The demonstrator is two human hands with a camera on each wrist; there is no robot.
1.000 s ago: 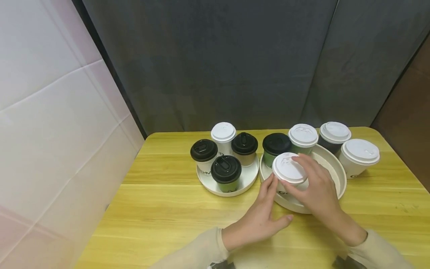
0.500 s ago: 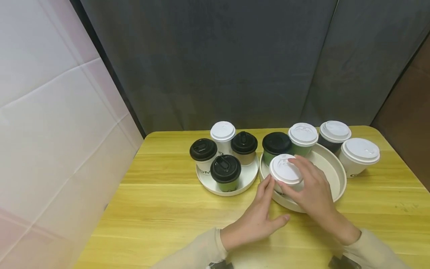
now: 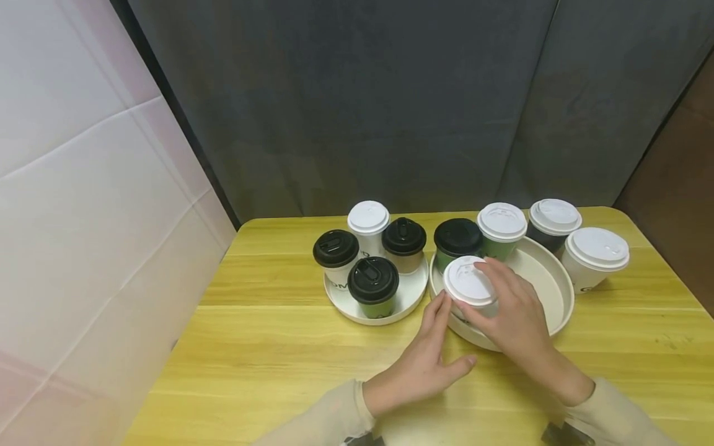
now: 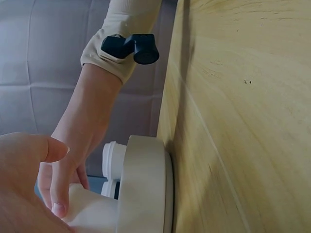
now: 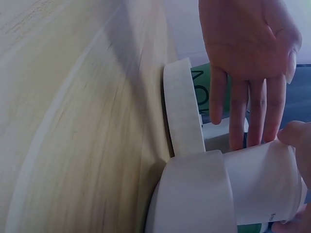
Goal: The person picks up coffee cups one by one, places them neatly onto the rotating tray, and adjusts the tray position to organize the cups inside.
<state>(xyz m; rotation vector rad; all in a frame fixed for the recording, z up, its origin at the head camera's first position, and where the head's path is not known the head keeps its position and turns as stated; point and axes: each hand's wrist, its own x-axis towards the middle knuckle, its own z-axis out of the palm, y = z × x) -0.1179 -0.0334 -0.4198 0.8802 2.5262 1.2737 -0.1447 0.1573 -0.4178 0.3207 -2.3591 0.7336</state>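
Note:
In the head view, my right hand [image 3: 515,313] grips a white paper coffee cup by its white lid [image 3: 468,282], thumb on the near side and fingers across the far side. This cup stands in the front left of the right-hand round tray [image 3: 549,285]. My left hand [image 3: 415,368] has its fingers straight, their tips against the cup's left side and its thumb held away. The right wrist view shows those straight fingers by the cup's white wall [image 5: 262,179], inside the tray rim [image 5: 194,194]. Behind the held cup stand a black-lidded green cup [image 3: 457,238] and a white-lidded green cup [image 3: 502,223].
Left of the tray, a smaller round plate [image 3: 409,294] bears several lidded cups, a black-lidded green cup [image 3: 374,288] in front. On the table right of the tray are a dark cup [image 3: 552,223] and a white cup [image 3: 597,257]. A dark curtain [image 3: 357,111] hangs behind.
The gripped cup has shifted slightly left in the tray, with both hands moving along with it. The other cups stay in place.

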